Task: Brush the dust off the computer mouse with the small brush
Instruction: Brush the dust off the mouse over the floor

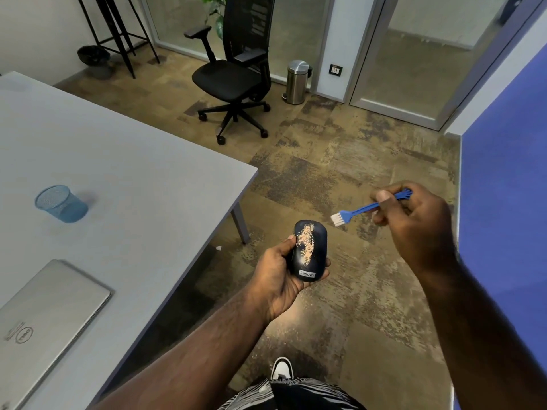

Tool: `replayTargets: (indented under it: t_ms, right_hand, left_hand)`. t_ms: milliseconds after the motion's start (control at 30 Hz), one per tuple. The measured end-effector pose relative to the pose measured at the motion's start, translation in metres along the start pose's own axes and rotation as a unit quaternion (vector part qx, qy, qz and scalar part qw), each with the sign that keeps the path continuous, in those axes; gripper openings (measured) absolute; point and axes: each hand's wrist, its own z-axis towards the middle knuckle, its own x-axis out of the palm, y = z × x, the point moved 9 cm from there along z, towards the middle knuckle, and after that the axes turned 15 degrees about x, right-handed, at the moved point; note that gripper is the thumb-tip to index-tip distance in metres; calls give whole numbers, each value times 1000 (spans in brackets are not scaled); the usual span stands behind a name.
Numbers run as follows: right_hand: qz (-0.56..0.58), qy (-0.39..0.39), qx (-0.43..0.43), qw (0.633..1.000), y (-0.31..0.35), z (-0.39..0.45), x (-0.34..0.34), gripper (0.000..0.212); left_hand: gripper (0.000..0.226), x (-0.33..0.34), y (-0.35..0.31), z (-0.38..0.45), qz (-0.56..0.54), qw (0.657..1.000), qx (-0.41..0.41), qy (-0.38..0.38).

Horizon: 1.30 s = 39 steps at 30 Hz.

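A dark blue computer mouse (310, 251) with a streak of light tan dust along its top lies in my left hand (276, 275), whose thumb and fingers curl round its sides. It is held over the floor, off the table's right edge. My right hand (414, 217) pinches the handle of a small blue brush (359, 209) with white bristles. The bristle end points left and hangs a little above and to the right of the mouse's front, not touching it.
A grey table (127, 161) fills the left, with a blue mesh cup (60, 204) and a shut silver laptop (44, 315) on it. A black office chair (236, 69) and a steel bin (297, 81) stand beyond. A blue wall (503, 217) runs along the right.
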Motion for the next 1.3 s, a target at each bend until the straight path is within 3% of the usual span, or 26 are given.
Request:
replayTargets:
  t_ms: [233,467,1000,1300]
  right_hand:
    - [-41,135,-123,982,13,-60,32,19]
    - [-123,99,-198,967,11,-70,42,25]
    - [-122,-19,-127,984,-4,-16,26,17]
    - [-163,-33,-59,984,-27,21,38,16]
  left_hand:
    - [47,2,4,10,-4,1000,5,-17]
    - [46,9,7,8,-7,1000,2,-5]
    - [47,9,5,4,7,1000,-8,-11]
    - [47,12,11,1,-1,1000,-21,6]
